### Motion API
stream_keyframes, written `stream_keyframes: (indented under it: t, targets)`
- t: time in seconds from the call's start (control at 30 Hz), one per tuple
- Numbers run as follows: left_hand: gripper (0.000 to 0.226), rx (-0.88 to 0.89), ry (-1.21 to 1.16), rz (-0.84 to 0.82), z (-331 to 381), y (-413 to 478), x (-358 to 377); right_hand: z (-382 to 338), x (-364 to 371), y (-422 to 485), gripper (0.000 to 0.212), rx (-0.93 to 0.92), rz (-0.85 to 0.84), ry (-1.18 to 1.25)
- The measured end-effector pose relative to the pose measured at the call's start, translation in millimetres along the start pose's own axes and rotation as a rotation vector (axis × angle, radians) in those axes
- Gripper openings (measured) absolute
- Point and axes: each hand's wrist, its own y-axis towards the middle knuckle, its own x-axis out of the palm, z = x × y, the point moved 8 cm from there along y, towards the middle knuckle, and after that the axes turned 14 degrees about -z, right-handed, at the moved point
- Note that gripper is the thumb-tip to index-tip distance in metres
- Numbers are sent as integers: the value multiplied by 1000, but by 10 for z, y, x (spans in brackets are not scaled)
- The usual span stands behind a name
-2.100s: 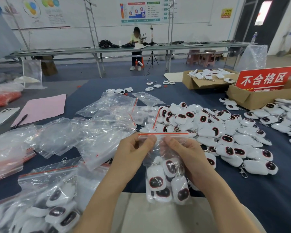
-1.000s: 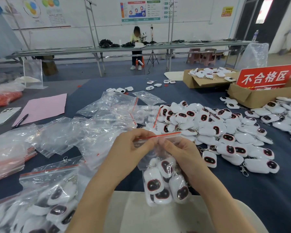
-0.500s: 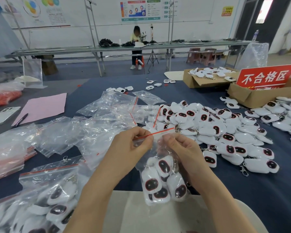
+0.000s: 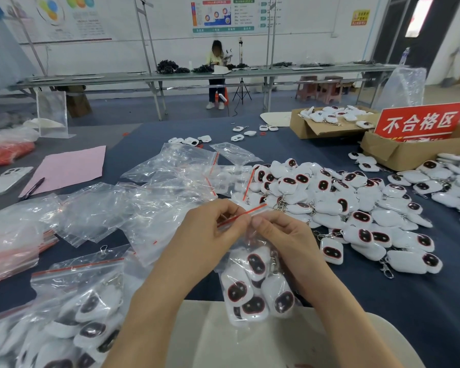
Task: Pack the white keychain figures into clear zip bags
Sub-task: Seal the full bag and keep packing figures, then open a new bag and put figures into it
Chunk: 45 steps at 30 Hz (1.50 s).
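I hold a clear zip bag (image 4: 252, 282) holding several white keychain figures with dark red-rimmed faces, hanging above the table's near edge. My left hand (image 4: 210, 235) pinches the left part of its red zip strip (image 4: 246, 212). My right hand (image 4: 284, 237) pinches the strip just to the right, fingertips almost touching the left hand's. The strip tilts up to the right. A big pile of loose white figures (image 4: 343, 203) lies to the right on the blue cloth. Empty clear zip bags (image 4: 154, 197) lie in a heap to the left.
Filled bags of figures (image 4: 72, 314) lie at the near left. Two cardboard boxes (image 4: 327, 128) and a red sign (image 4: 420, 122) stand at the back right. A pink sheet (image 4: 67, 168), a pen and a phone (image 4: 8, 179) lie at the left. A person sits at a far bench.
The bag has tilted and dropped a little toward me. My fingers have slid together along the zip strip, so its right end now sticks out past my right hand.
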Motion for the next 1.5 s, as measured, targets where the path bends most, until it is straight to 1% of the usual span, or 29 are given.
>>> stream_keyframes:
  t: [0.07, 0.17, 0.27, 0.37, 0.57, 0.83, 1.1, 1.2, 1.27, 1.33, 1.5]
  targets:
    - [11, 27, 37, 12, 45, -7, -7, 9, 18, 7, 17, -5, -1, -5]
    - [10, 49, 29, 45, 71, -30, -42, 44, 49, 7, 22, 10, -26, 50]
    - [7, 14, -7, 25, 35, -30, -38, 95, 57, 0, 22, 58, -40, 79]
    - [6, -11, -1, 2, 12, -14, -12, 94, 53, 0, 19, 53, -41, 87]
    - [7, 37, 55, 24, 65, -7, -17, 77, 92, 10, 27, 28, -78, 44]
    - [9, 33, -22, 40, 94, 4, -5, 69, 96, 16, 32, 28, -89, 8]
    - [8, 42, -27, 48, 145, -7, -2, 45, 128, 7, 17, 14, -102, -1]
    - [4, 50, -13, 20, 167, 1, 40, 53, 141, 0, 16, 23, -102, -9]
    - [6, 78, 30, 19, 205, 0, 47, 56, 156, 2, 15, 25, -105, -6]
    - [8, 85, 18, 28, 208, 3, 33, 50, 156, 7, 14, 23, -105, -9]
    - [9, 15, -37, 36, 103, 10, 17, 41, 132, 6, 16, 8, -101, -18]
